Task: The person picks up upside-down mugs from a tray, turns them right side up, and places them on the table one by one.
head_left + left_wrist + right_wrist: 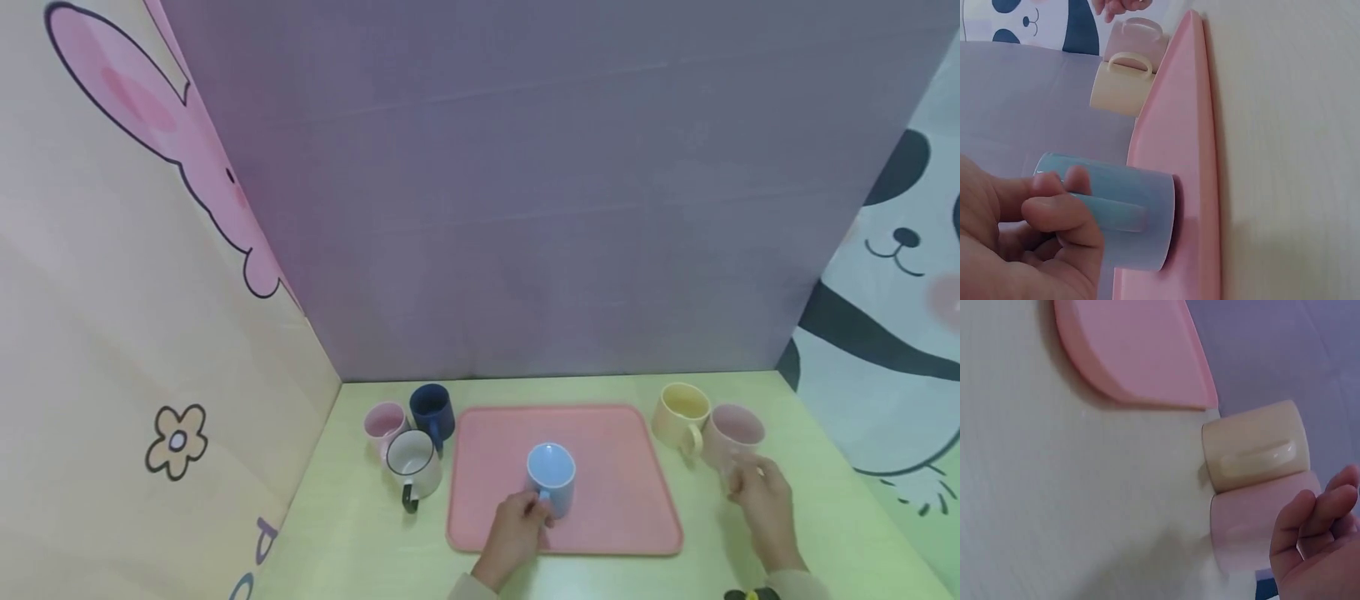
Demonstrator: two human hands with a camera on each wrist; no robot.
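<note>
My left hand (pixel 517 529) pinches the handle of a light blue mug (pixel 551 475), thumb and fingers closed round it. The mug stands upright at the middle of the pink tray (pixel 472 433), and its base in the left wrist view (pixel 1160 231) is right by the tray surface. My right hand (pixel 765 504), fingers loosely bent, is close to a pale pink mug (pixel 723 442). A small gap separates those fingers from that mug's handle in the left wrist view. Beside the pink mug, touching it, is a pale yellow mug (pixel 1254 456).
Left of the tray stand three mugs close together: a small pink one (pixel 384 421), a dark blue one (pixel 433 412) and a white one with a black handle (pixel 415 462). A grey-purple back wall (pixel 525 208) rises behind the table (pixel 360 542).
</note>
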